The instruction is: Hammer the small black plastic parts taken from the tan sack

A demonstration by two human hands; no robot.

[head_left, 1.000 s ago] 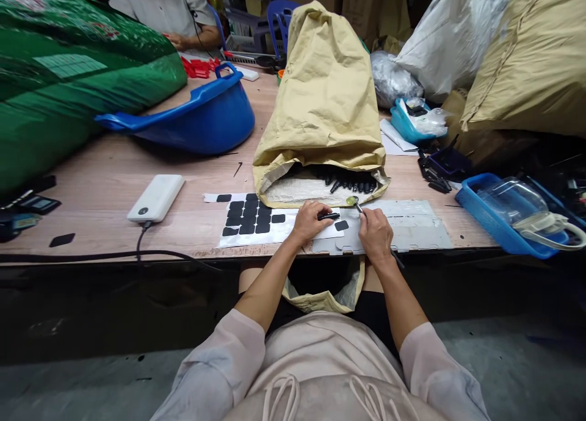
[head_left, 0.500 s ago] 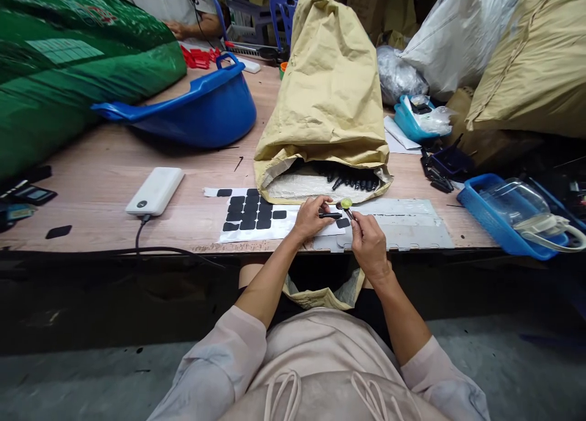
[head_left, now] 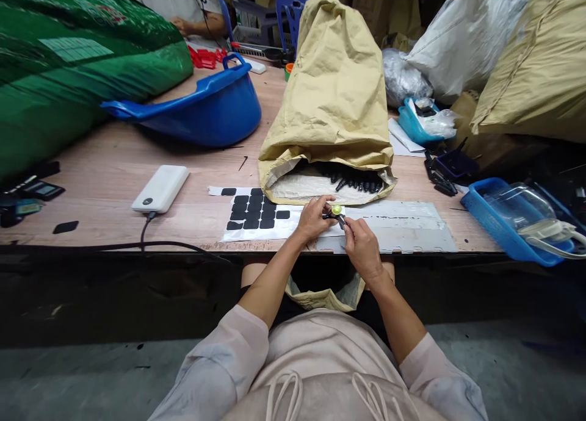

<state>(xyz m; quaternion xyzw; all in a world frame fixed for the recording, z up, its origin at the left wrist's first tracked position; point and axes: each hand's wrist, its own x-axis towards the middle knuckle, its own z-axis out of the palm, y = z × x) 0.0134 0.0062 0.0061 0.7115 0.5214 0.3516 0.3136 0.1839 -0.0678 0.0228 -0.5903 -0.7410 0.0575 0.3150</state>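
My left hand [head_left: 315, 218] is closed around a small black rod-like piece [head_left: 327, 215], its far end beside the tool. In my right hand [head_left: 362, 244] is a thin, dark-handled tool with a round yellow-green head [head_left: 337, 209], pinched between thumb and fingers. The head meets or overlaps the black piece; I cannot tell whether they touch. Beneath the left hand lies a white sheet [head_left: 287, 227] bearing rows of black rounded squares [head_left: 253, 216]. Just beyond both hands, a tan sack [head_left: 339, 91] gapes toward me, with several black parts [head_left: 361, 183] in its mouth.
A grey-white flat strip [head_left: 407, 226] runs along the table edge. A white power bank [head_left: 160, 189] with a cable and a blue basin [head_left: 215, 113] stand leftward. At right is a blue tray [head_left: 497, 226]. An open sack [head_left: 320, 299] sits at my lap. Another person's arm [head_left: 201, 27] shows at the back.
My right hand has moved left, bringing the yellow-green head to the black piece in my left hand. A black square near my right hand no longer shows. The view has shifted slightly.
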